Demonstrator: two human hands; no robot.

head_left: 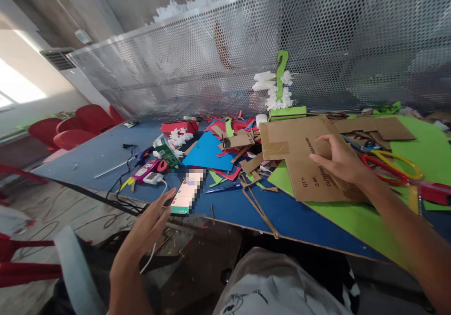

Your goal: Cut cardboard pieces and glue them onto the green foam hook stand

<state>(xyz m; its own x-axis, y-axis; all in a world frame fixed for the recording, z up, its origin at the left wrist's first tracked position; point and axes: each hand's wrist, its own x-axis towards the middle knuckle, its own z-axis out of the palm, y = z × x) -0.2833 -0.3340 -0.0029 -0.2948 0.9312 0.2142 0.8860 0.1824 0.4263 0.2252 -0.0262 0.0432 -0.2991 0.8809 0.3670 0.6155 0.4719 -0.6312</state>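
At the table's near edge, my left hand (152, 225) is beside a lit phone (183, 194), fingers stretched out along its left side; I cannot tell whether they touch it. A white cable runs below that hand toward a white charger (153, 178). Over a piece of brown cardboard (299, 165) with black print, my right hand (336, 159) hangs with thumb and fingers apart, holding nothing. The cardboard lies partly on a bright green sheet (338, 221). Right of this hand are scissors with red handles (382, 168) and a yellow-handled pair (405, 160).
Paper and cardboard scraps, a blue sheet (207, 151) and a pen (223, 188) cover the table's middle. A green numeral-like stand with white flowers (280, 82) rises before the perforated metal panel (327, 47). Red chairs (93, 118) stand at left; cables hang over the edge.
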